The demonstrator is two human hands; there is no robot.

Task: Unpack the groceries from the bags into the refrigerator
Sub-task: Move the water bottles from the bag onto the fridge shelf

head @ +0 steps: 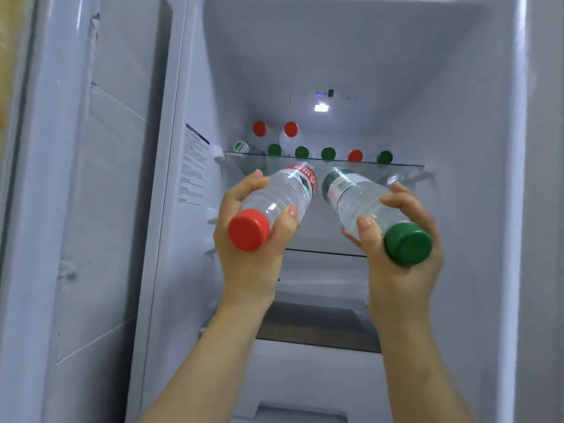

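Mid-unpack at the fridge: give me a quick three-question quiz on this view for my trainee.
1. True or false: the left hand holds the red-capped bottle.
2. The right hand grips the right hand's bottle, whose cap is: A red, B green, C blue.
3. Fill in: the stored bottles rest on a glass ____.
Key: 1 true. 2 B. 3 shelf.
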